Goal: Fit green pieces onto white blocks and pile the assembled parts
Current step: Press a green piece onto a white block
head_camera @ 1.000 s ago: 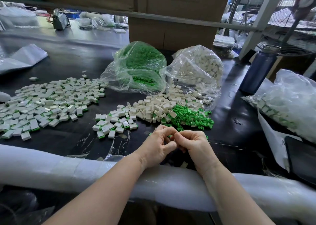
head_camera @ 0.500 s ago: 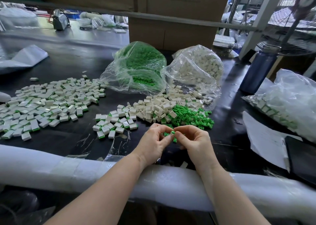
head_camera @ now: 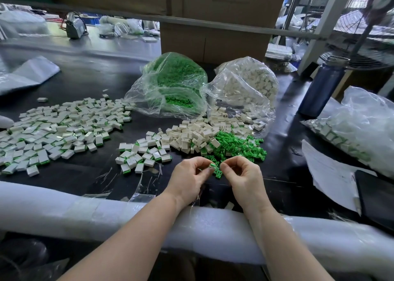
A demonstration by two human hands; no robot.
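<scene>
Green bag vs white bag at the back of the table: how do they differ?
The green bag holds small green pieces; the white bag holds white blocks. The green bag sits left of the white bag. White blocks spill from the white bag's mouth; the green bag's contents stay inside. Both are clear, crumpled plastic.

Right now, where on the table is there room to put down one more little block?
Bare black table shows between the big spread of finished blocks and the padded front edge, left of the left hand. More shows behind the spread. It is crowded ahead of the hands: white blocks, green pieces, two bags.
</scene>
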